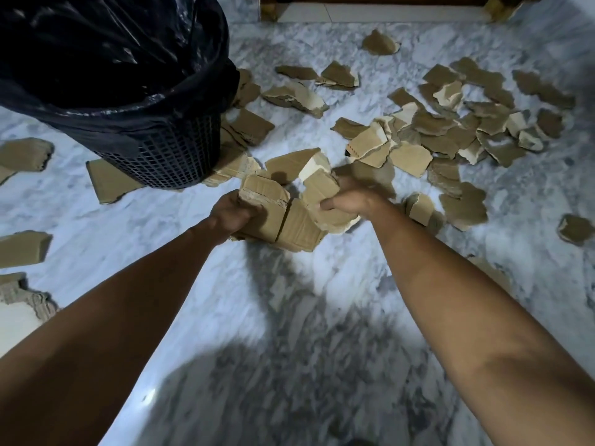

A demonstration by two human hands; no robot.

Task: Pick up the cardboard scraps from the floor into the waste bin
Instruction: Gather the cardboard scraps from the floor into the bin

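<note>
1. Head view: left hand (232, 214) and right hand (349, 197) curl their fingers around a bundle of cardboard scraps (289, 214), torn, tan, pale-edged.
2. Bundle sits near the waste bin (167, 156), to its right; more scraps (450, 130) litter the floor (322, 284) far right.

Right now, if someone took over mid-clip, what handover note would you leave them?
Left hand and right hand: both grip one bundle of cardboard scraps, held above the floor.
Waste bin: black-lined mesh basket, up and to the left of the bundle; its contents cannot be seen.
Done: one handful gathered, not yet dropped in.
Left: carry the bundle to the bin, then clear the big scatter of scraps to the right, plus the pieces around the bin's base and along the left edge.
</note>
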